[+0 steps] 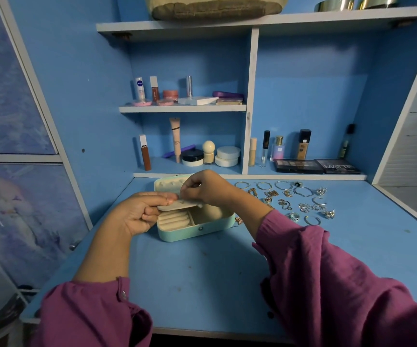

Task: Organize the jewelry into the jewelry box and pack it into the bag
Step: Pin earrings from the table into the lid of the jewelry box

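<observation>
Readably, NIVEA tube (140, 88), MATTE palette (337, 166); both hands (137, 213) (206, 187) pinching cream insert (181, 204) over jewelry box (197, 227).

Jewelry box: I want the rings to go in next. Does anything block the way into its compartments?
Yes. A cream insert panel, held by both hands, hangs over the box. The ring rolls are uncovered.

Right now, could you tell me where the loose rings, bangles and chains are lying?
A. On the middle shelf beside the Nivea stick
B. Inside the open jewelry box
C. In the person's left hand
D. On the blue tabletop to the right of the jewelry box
D: the rings, bangles and chains are spread on the blue tabletop right of the mint jewelry box, whose visible compartments show none.
</observation>
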Demonstrator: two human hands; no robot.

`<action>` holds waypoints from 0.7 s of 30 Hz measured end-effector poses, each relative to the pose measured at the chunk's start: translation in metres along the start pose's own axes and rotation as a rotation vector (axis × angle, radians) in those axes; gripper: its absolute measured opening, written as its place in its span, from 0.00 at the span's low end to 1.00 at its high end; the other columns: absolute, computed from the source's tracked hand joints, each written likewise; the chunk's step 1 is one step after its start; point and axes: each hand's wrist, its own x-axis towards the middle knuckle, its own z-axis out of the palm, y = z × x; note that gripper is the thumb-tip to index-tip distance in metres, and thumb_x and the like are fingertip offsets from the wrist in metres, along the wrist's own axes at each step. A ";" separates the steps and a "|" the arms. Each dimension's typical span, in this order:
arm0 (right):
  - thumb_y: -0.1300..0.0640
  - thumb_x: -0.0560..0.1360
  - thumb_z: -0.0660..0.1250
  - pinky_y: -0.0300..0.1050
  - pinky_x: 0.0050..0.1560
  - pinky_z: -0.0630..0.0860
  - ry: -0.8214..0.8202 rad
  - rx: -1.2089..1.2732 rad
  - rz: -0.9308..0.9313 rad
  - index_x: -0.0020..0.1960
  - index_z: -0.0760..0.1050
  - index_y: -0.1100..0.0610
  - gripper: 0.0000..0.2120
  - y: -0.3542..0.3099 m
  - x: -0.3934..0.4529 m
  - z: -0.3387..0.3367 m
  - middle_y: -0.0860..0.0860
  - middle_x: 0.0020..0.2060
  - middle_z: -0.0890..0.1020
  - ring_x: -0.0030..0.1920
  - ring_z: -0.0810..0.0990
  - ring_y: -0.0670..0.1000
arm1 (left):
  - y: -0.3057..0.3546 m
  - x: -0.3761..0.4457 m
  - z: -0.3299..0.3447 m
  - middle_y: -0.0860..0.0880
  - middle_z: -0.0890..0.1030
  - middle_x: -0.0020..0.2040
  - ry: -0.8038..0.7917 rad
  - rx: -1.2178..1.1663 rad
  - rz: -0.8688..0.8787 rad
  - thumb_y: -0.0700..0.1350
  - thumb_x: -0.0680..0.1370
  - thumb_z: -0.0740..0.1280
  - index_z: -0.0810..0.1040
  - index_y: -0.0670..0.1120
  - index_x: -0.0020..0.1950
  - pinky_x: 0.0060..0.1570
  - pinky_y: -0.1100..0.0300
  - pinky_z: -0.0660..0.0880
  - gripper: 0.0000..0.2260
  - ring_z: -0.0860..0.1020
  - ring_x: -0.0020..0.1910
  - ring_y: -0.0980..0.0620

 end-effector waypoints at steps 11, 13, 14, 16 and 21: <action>0.52 0.74 0.70 0.55 0.55 0.77 -0.019 -0.007 0.025 0.46 0.82 0.54 0.06 -0.001 -0.001 0.001 0.49 0.41 0.82 0.45 0.78 0.50 | 0.000 -0.001 0.000 0.50 0.71 0.28 0.007 -0.001 0.001 0.29 0.76 0.61 0.79 0.36 0.47 0.14 0.73 0.55 0.08 0.60 0.14 0.61; 0.52 0.74 0.70 0.54 0.56 0.77 -0.022 -0.018 0.025 0.46 0.83 0.54 0.06 -0.001 -0.001 0.001 0.49 0.41 0.83 0.46 0.78 0.50 | 0.000 -0.002 0.000 0.50 0.72 0.27 0.009 -0.003 0.001 0.29 0.76 0.62 0.79 0.36 0.47 0.14 0.73 0.55 0.08 0.60 0.14 0.61; 0.52 0.74 0.70 0.54 0.56 0.77 -0.024 -0.026 0.025 0.46 0.83 0.54 0.06 -0.002 -0.002 0.001 0.49 0.42 0.83 0.46 0.78 0.50 | 0.000 -0.001 0.000 0.50 0.72 0.27 0.010 -0.005 0.001 0.29 0.76 0.62 0.79 0.36 0.47 0.14 0.73 0.55 0.08 0.60 0.14 0.61; 0.52 0.74 0.70 0.54 0.56 0.76 -0.028 -0.042 0.024 0.47 0.83 0.55 0.07 -0.003 -0.002 0.000 0.49 0.42 0.83 0.47 0.79 0.50 | 0.000 -0.002 0.001 0.50 0.72 0.28 0.010 -0.005 0.001 0.29 0.76 0.61 0.79 0.36 0.47 0.14 0.73 0.55 0.08 0.60 0.14 0.61; 0.53 0.74 0.70 0.54 0.57 0.76 -0.029 -0.066 0.028 0.46 0.84 0.54 0.07 -0.002 -0.002 0.001 0.50 0.43 0.85 0.49 0.80 0.52 | 0.001 -0.002 0.001 0.51 0.74 0.25 -0.001 -0.006 -0.008 0.29 0.77 0.61 0.78 0.37 0.48 0.14 0.73 0.55 0.08 0.60 0.14 0.60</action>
